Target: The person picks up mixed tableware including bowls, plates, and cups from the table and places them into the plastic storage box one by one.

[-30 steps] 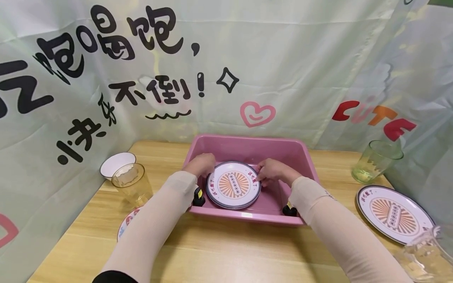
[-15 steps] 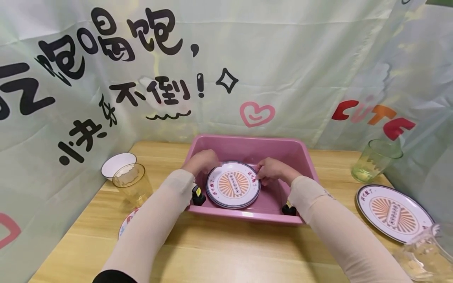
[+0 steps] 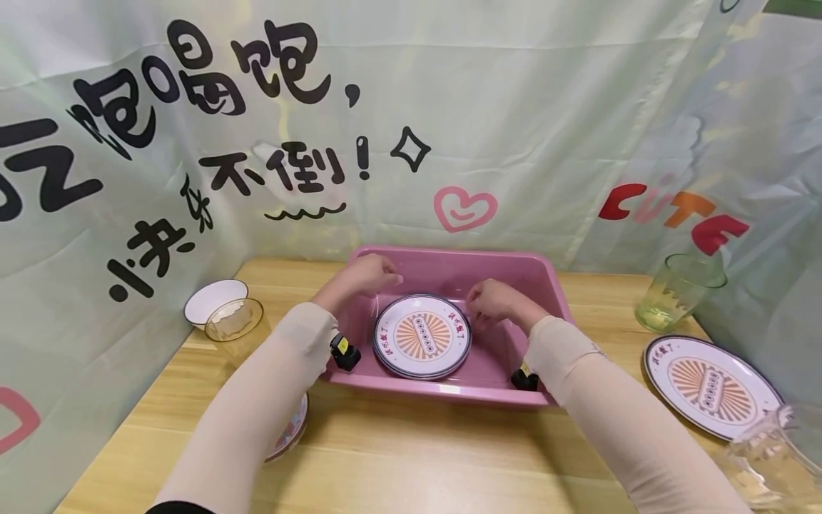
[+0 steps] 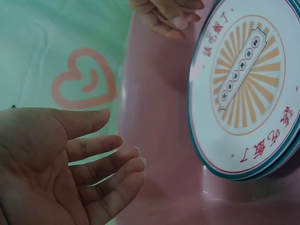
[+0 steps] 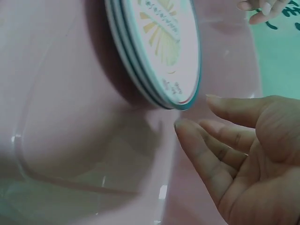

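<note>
A stack of several white plates (image 3: 422,335) with dark rims and an orange sunburst print lies inside the pink tub (image 3: 449,258). Above the tub's left side is my left hand (image 3: 367,274), away from the plates; in the left wrist view its fingers (image 4: 110,164) are loosely extended with nothing between them. My right hand (image 3: 493,303) hovers beside the stack's right rim. In the right wrist view, the thumb and fingers (image 5: 201,159) are parted just off the rim of the plates, holding nothing.
On the left stand a white bowl (image 3: 205,300) and an amber glass (image 3: 232,321); a patterned dish (image 3: 297,428) is partly under my left forearm. At right are a green glass (image 3: 674,296), a larger sunburst plate (image 3: 713,385) and a clear tumbler (image 3: 770,460). A printed curtain (image 3: 546,128) backs the table.
My left hand has left the stack's rim and moved up and left. My right hand has drawn slightly off the rim. The plates stay in place in the tub.
</note>
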Demonstrator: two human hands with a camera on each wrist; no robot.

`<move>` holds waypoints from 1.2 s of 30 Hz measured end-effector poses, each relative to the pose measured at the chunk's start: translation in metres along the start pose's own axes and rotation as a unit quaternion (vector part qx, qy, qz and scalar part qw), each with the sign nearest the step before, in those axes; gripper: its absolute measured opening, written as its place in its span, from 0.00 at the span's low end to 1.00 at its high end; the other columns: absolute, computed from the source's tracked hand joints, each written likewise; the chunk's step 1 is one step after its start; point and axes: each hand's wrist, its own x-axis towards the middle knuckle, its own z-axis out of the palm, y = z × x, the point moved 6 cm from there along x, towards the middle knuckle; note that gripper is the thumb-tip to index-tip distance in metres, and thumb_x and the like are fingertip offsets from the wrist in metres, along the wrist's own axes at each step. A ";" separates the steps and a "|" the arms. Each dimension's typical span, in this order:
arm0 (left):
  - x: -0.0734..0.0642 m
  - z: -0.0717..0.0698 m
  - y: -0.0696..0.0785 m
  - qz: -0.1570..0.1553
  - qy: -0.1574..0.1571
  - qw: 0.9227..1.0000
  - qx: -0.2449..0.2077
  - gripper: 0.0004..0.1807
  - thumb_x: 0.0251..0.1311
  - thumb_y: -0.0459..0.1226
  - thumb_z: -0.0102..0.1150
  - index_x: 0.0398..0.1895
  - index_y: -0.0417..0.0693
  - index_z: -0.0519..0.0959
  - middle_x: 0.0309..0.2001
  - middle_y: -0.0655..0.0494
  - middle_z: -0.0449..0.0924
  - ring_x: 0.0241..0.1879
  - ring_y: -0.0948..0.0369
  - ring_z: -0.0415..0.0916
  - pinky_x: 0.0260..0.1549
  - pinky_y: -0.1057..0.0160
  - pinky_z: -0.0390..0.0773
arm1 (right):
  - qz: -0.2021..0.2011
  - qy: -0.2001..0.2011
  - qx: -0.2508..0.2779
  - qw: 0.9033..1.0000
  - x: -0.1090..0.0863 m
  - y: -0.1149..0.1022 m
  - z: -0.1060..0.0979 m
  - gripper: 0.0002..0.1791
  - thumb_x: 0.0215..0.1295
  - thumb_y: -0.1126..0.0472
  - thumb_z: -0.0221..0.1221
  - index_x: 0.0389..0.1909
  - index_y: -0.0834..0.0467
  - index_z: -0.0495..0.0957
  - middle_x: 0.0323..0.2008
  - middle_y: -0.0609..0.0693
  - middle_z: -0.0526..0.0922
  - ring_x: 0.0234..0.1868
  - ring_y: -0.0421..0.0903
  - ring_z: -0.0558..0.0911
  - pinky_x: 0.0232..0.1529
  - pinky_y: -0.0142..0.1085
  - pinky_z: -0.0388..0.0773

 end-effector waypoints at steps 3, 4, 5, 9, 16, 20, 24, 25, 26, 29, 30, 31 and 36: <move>-0.006 -0.006 0.003 0.007 0.008 1.000 -0.020 0.21 0.69 0.41 0.55 0.59 0.37 0.76 0.50 0.44 0.81 0.29 0.59 0.79 0.35 0.59 0.82 | -0.014 0.018 0.000 1.000 -0.007 -0.007 -0.009 0.11 0.70 0.67 0.53 0.47 0.70 0.76 0.35 0.63 0.82 0.33 0.54 0.85 0.36 0.43 0.85; -0.008 -0.008 0.003 0.011 0.011 1.000 -0.024 0.21 0.69 0.41 0.56 0.59 0.37 0.76 0.50 0.44 0.81 0.31 0.59 0.79 0.36 0.59 0.82 | -0.018 0.023 0.001 1.000 -0.010 -0.010 -0.012 0.11 0.70 0.66 0.53 0.47 0.70 0.77 0.36 0.63 0.82 0.34 0.55 0.85 0.37 0.43 0.85; -0.010 -0.010 0.003 0.014 0.016 0.999 -0.028 0.20 0.69 0.40 0.56 0.59 0.37 0.76 0.51 0.43 0.81 0.34 0.58 0.79 0.38 0.59 0.81 | -0.020 0.029 0.001 0.999 -0.012 -0.012 -0.016 0.11 0.71 0.65 0.54 0.47 0.69 0.77 0.36 0.62 0.82 0.35 0.55 0.85 0.38 0.44 0.84; -0.017 -0.015 0.000 0.026 0.035 0.999 -0.023 0.20 0.69 0.40 0.56 0.57 0.36 0.77 0.52 0.42 0.80 0.48 0.51 0.78 0.48 0.56 0.79 | -0.031 0.047 0.003 0.998 -0.024 -0.021 -0.028 0.13 0.72 0.62 0.55 0.50 0.67 0.77 0.40 0.62 0.80 0.38 0.54 0.83 0.40 0.43 0.84; -0.032 -0.026 -0.012 0.028 0.062 0.997 -0.026 0.21 0.70 0.43 0.55 0.58 0.37 0.76 0.56 0.40 0.77 0.56 0.46 0.73 0.57 0.49 0.73 | -0.067 0.096 0.018 0.993 -0.050 -0.031 -0.046 0.18 0.72 0.60 0.55 0.56 0.67 0.74 0.52 0.66 0.77 0.40 0.55 0.83 0.40 0.42 0.84; -0.043 -0.031 -0.017 0.034 0.069 0.997 -0.033 0.21 0.70 0.44 0.54 0.58 0.37 0.76 0.56 0.39 0.77 0.56 0.45 0.74 0.55 0.48 0.74 | -0.090 0.125 0.032 0.987 -0.069 -0.032 -0.053 0.19 0.72 0.61 0.55 0.58 0.68 0.73 0.49 0.65 0.79 0.35 0.50 0.84 0.37 0.40 0.84; -0.055 -0.035 -0.025 0.039 0.076 0.995 -0.057 0.20 0.70 0.42 0.54 0.57 0.37 0.77 0.54 0.38 0.77 0.55 0.45 0.74 0.53 0.48 0.76 | -0.100 0.148 0.040 0.983 -0.089 -0.029 -0.061 0.20 0.73 0.60 0.54 0.59 0.68 0.72 0.49 0.64 0.80 0.40 0.52 0.83 0.38 0.38 0.84; -0.058 -0.036 -0.027 0.041 0.078 0.994 -0.061 0.20 0.70 0.42 0.54 0.57 0.36 0.77 0.54 0.37 0.77 0.55 0.44 0.74 0.54 0.48 0.75 | -0.102 0.152 0.041 0.982 -0.095 -0.028 -0.063 0.20 0.74 0.60 0.53 0.60 0.68 0.71 0.50 0.64 0.79 0.42 0.53 0.83 0.40 0.39 0.83; -0.060 -0.037 -0.030 0.043 0.081 0.994 -0.062 0.20 0.70 0.41 0.54 0.57 0.35 0.77 0.54 0.36 0.77 0.55 0.44 0.74 0.54 0.47 0.75 | -0.104 0.157 0.044 0.981 -0.100 -0.027 -0.065 0.21 0.74 0.59 0.53 0.60 0.68 0.71 0.51 0.64 0.79 0.45 0.54 0.83 0.42 0.40 0.83; -0.066 -0.037 -0.037 0.039 0.086 0.994 -0.062 0.22 0.70 0.42 0.54 0.59 0.34 0.75 0.54 0.36 0.77 0.56 0.43 0.73 0.56 0.45 0.73 | -0.112 0.167 0.065 0.977 -0.115 -0.021 -0.070 0.23 0.74 0.57 0.53 0.63 0.68 0.69 0.55 0.65 0.76 0.50 0.56 0.81 0.46 0.40 0.82; -0.068 -0.037 -0.040 0.038 0.087 0.994 -0.061 0.23 0.70 0.42 0.54 0.59 0.33 0.74 0.54 0.36 0.77 0.57 0.43 0.73 0.57 0.45 0.72 | -0.113 0.170 0.073 0.976 -0.120 -0.019 -0.071 0.24 0.75 0.56 0.53 0.63 0.67 0.68 0.56 0.65 0.76 0.50 0.54 0.82 0.46 0.38 0.82; -0.069 -0.037 -0.044 0.034 0.088 0.994 -0.061 0.24 0.70 0.42 0.53 0.61 0.33 0.74 0.55 0.36 0.77 0.57 0.42 0.72 0.57 0.44 0.71 | -0.114 0.172 0.081 0.975 -0.124 -0.016 -0.072 0.25 0.75 0.55 0.53 0.64 0.67 0.67 0.56 0.65 0.76 0.49 0.51 0.82 0.46 0.37 0.82; -0.073 -0.030 -0.061 -0.002 0.079 0.992 -0.099 0.25 0.71 0.43 0.53 0.63 0.35 0.72 0.54 0.36 0.76 0.52 0.45 0.75 0.49 0.48 0.78 | -0.115 0.199 0.131 0.964 -0.143 0.001 -0.078 0.28 0.74 0.51 0.53 0.65 0.67 0.66 0.53 0.61 0.77 0.42 0.35 0.82 0.45 0.32 0.81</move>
